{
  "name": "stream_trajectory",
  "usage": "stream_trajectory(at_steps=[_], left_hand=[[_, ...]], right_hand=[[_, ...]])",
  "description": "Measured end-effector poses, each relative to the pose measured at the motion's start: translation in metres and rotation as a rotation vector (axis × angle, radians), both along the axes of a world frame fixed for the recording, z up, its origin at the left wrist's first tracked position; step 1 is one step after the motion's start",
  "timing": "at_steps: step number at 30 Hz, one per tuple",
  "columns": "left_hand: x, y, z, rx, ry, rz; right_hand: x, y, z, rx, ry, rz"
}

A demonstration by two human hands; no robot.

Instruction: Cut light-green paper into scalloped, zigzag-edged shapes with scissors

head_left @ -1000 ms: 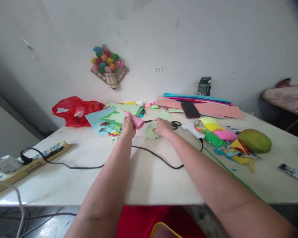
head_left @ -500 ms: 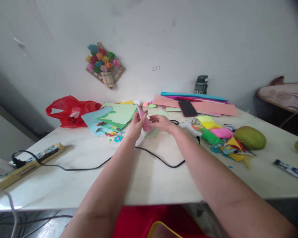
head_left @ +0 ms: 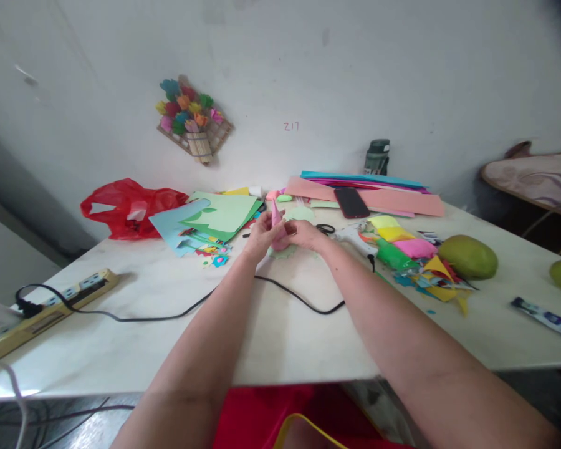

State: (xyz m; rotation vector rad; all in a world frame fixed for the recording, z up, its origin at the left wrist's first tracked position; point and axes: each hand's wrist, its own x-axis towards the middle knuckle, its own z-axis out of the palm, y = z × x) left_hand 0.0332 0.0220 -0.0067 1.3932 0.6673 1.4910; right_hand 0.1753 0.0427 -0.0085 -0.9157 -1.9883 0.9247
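Between my hands stands a pink paper cone (head_left: 275, 215), its point upward. My left hand (head_left: 263, 232) is closed around the cone's left side. The fingers of my right hand (head_left: 306, 235) are closed on its lower right side. Just beneath the cone, a pale green paper piece (head_left: 284, 252) lies on the table, partly hidden by the hands. Behind my right hand is another pale green paper shape (head_left: 300, 213). Black-handled scissors (head_left: 326, 229) lie to the right of that hand, beside a white glue gun (head_left: 355, 237), partly covered.
Green paper sheets (head_left: 224, 212), small paper cutouts (head_left: 219, 260) and a red plastic bag (head_left: 131, 212) are at left. A black cord (head_left: 168, 319) runs from a power strip (head_left: 75, 299). A phone (head_left: 350, 202), colored clay packs (head_left: 397, 240), paper scraps (head_left: 437, 280) and a mango (head_left: 468, 257) are at right.
The pink paper has turned from a tilted, flatter-looking piece into an upright cone. My right hand has moved left and now grips it. The view has shifted slightly.
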Motion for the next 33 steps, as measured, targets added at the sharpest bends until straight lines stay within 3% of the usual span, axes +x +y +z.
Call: stream_trajectory(at_steps=[8, 22, 33], left_hand=[[-0.002, 0.002, -0.006, 0.005, 0.077, -0.004], [-0.002, -0.005, -0.002, -0.122, -0.012, -0.05], [-0.028, 0.007, -0.004, -0.231, -0.116, 0.148]], right_hand=[[-0.001, 0.0, -0.002, 0.032, -0.022, 0.014], [-0.003, 0.0, -0.002, 0.057, -0.101, -0.055], [-0.004, 0.002, -0.002, 0.07, -0.142, -0.138]])
